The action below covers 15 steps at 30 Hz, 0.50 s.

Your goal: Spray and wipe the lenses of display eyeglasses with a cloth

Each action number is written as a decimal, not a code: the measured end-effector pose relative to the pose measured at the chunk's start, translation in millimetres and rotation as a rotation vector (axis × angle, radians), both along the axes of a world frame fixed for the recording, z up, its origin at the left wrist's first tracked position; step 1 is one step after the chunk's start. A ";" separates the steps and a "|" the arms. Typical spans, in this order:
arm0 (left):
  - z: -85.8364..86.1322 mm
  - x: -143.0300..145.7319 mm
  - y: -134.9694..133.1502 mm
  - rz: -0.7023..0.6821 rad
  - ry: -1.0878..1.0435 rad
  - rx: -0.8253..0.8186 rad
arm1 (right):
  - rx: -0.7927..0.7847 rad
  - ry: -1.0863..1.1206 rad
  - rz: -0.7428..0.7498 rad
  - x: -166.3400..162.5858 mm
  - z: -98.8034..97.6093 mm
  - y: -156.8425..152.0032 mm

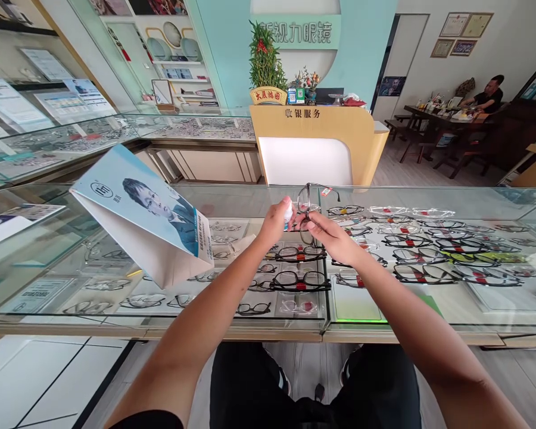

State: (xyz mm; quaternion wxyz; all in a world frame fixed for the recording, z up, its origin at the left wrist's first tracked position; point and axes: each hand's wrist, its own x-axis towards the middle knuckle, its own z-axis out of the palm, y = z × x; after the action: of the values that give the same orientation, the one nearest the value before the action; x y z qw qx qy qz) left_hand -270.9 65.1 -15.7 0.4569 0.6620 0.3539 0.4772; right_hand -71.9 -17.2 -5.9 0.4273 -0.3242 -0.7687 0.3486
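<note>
My right hand (335,237) pinches a pair of eyeglasses (304,200) near the bridge. The glasses are dark-framed and turned on end above the counter, with one temple stretching to the right and a small red-and-white tag on it. Just to the left, my left hand (273,221) is closed around a small white-and-blue bottle (288,213), its top beside the lenses. Most of the bottle is hidden by my fingers. Below both hands lie rows of eyeglasses (300,255), several with red labels on their lenses.
A blue folded display card (161,208) stands on the glass counter (259,328) to the left. More spectacle frames (422,256) fill the right side. Beyond is a yellow-and-white service desk (306,161) with a plant (265,59). A person (486,98) sits at a table far right.
</note>
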 end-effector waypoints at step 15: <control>-3.2 3.8 -7.4 -0.119 0.065 0.066 | 0.009 0.131 -0.152 6.1 -4.4 10.8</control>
State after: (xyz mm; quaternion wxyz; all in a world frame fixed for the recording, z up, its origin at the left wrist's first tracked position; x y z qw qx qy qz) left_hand -267.2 57.7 -18.9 0.4506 0.7116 0.3126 0.4391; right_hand -65.8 -6.4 -10.3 0.5033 -0.3563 -0.7137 0.3323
